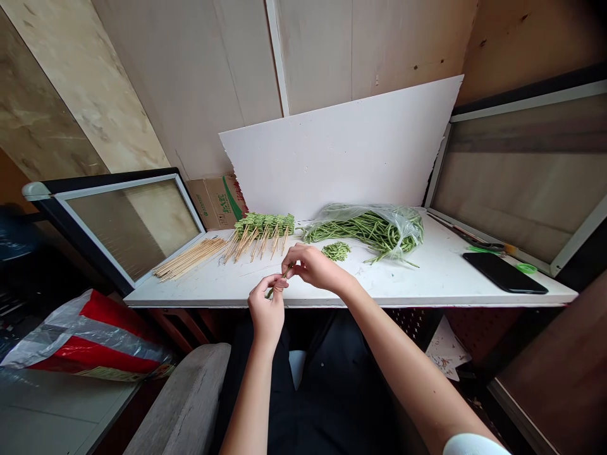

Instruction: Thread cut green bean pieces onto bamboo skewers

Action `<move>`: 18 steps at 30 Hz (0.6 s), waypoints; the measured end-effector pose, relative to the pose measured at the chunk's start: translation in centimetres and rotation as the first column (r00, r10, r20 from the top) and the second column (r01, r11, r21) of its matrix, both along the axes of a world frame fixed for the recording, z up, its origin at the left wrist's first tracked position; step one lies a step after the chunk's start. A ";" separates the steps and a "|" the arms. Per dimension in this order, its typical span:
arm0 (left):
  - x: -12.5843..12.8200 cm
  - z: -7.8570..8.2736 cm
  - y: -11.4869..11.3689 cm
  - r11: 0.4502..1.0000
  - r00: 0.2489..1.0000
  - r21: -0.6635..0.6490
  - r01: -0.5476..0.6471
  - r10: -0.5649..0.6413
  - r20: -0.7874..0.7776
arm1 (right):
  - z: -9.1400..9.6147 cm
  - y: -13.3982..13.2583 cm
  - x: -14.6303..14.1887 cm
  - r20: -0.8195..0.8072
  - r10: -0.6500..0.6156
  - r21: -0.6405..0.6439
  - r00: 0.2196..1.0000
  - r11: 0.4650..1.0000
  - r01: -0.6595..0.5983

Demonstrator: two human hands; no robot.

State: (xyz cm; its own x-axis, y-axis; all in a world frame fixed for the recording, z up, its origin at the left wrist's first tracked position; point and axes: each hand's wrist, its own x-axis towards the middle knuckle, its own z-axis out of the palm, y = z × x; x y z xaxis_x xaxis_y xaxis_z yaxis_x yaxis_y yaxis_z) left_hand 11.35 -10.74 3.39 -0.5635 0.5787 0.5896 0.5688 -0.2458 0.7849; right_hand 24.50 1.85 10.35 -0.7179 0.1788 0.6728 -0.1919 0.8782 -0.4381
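Above the table's front edge, my left hand (267, 302) pinches a green bean (270, 293), its end showing by the fingers. My right hand (310, 265) is closed on the same bean from above; the fingers hide most of it. Beyond my right hand lies a small pile of cut bean pieces (336, 251). Long green beans (365, 229) fill a clear plastic bag (410, 230) behind that pile. To the left, finished-looking rows of beans on skewers (264, 224) are stacked with their sticks toward me. Bare wooden skewers (190, 258) lie in a bundle further left.
The white table (379, 287) bears a black phone (503, 273), a green tape roll (526, 268) and scissors (488, 245) at the right. Framed panels (133, 221) lean at both sides. A cardboard box (215, 202) and a white board (341, 151) stand behind. A red bag (102, 338) sits lower left.
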 end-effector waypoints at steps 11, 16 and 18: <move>-0.7 0.3 -0.3 0.992 0.993 -0.080 0.098 -0.103 -0.063 | -0.3 0.7 0.0 0.062 0.167 -0.201 0.984 0.968 -0.151; 0.1 0.5 -0.3 0.974 0.975 -0.050 0.222 -0.223 -0.014 | -1.5 2.2 0.0 0.085 0.356 -0.450 0.931 0.847 -0.283; 0.4 0.6 -0.3 0.964 0.964 -0.017 0.266 -0.266 0.024 | -1.9 3.0 0.1 0.064 0.391 -0.519 0.918 0.799 -0.304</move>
State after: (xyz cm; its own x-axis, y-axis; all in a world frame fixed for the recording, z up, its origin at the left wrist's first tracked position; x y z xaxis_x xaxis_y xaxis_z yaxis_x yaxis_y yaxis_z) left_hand 11.79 -11.00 3.97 -0.4002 0.7207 0.5661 0.4678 -0.3705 0.8024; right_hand 24.58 4.83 8.44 -0.8846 0.1697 0.4343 -0.3315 0.4263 -0.8417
